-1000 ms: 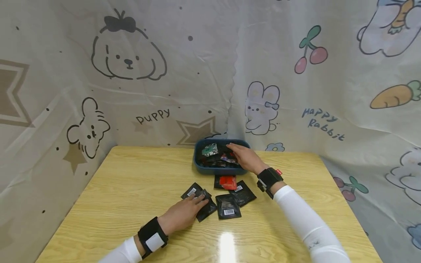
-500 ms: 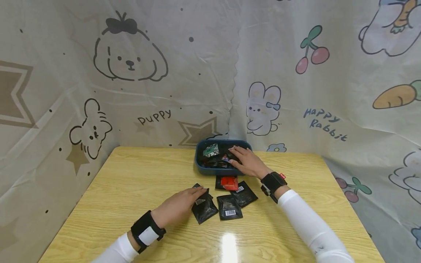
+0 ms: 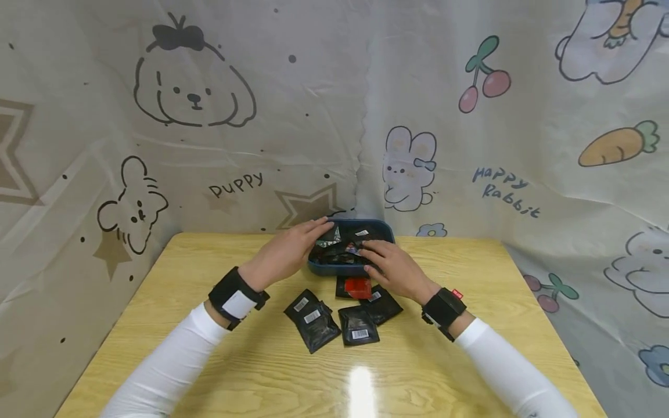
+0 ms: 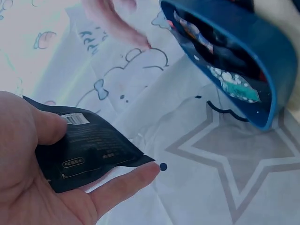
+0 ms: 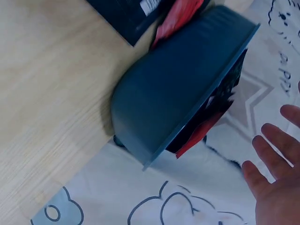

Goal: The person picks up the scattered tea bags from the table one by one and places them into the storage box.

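Observation:
My left hand (image 3: pixel 282 252) reaches over the left end of a dark blue box (image 3: pixel 340 269). In the left wrist view it holds a black sachet (image 4: pixel 89 145), thumb pressed on top near the barcode label; the head view mostly hides this sachet behind the hand. Above the box's front right part is my right hand (image 3: pixel 397 270). Its fingers (image 5: pixel 276 145) are spread and slightly bent in the right wrist view, with nothing seen in them. Inside the box lie black packets and a green patterned packet (image 4: pixel 239 89).
Black sachets overlap on the table (image 3: pixel 219 360) at left (image 3: pixel 316 331). Another black sachet (image 3: pixel 358 325) lies in the middle, beside a further black sachet (image 3: pixel 384 305). A red packet (image 3: pixel 358 288) lies against the box's front. A patterned cloth (image 3: pixel 303 116) hangs behind the table.
My left hand has moved from the sachets on the table up to the box, carrying one black sachet. My right hand stays over the box, shifted slightly nearer to me.

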`<state>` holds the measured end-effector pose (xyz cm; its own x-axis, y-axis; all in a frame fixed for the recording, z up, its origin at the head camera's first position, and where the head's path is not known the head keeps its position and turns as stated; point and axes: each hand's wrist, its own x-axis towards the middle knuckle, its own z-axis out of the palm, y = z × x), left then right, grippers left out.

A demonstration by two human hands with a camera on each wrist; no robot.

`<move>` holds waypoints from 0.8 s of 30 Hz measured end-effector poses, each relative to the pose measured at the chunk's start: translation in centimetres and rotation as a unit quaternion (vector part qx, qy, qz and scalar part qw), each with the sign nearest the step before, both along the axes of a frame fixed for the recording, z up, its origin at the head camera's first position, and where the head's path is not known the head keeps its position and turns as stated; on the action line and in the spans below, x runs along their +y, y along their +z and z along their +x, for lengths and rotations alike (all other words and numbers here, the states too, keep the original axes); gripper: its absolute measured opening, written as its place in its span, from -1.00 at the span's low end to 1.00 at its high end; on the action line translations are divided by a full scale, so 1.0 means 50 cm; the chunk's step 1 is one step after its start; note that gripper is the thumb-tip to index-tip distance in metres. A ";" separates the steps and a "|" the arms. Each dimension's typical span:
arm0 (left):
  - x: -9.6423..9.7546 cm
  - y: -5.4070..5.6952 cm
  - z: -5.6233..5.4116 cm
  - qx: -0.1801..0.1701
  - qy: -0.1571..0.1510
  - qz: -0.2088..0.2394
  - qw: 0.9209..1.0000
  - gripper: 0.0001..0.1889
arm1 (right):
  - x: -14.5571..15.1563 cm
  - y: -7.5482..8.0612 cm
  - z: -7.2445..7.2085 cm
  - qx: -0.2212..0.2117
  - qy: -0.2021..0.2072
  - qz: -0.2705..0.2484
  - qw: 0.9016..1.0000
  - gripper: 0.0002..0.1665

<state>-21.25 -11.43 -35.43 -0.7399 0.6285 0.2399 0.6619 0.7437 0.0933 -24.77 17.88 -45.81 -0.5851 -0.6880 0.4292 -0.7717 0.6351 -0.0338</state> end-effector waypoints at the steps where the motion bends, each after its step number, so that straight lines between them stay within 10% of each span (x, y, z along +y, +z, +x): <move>1: 0.006 0.002 -0.011 -0.001 -0.001 0.004 1.000 -0.35 | 0.000 -0.001 0.009 0.007 0.003 0.005 1.000 -0.49; 10: 0.040 -0.043 -0.095 -0.021 0.004 0.023 1.000 -0.41 | -0.016 -0.039 0.089 -0.058 0.028 0.074 0.995 -0.42; 18: 0.064 -0.113 -0.159 -0.053 0.008 0.014 0.998 -0.36 | -0.035 -0.073 0.158 -0.190 0.069 0.158 0.967 -0.14; 24: 0.072 -0.158 -0.192 -0.065 0.019 0.009 0.998 -0.40 | -0.041 -0.095 0.173 -0.195 0.061 0.166 0.965 -0.09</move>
<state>-30.87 -7.83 -43.34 -0.7890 0.5954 0.1515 0.6144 0.7657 0.1903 -16.14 15.85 -50.57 -0.5636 -0.8236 -0.0627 -0.8112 0.5663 -0.1460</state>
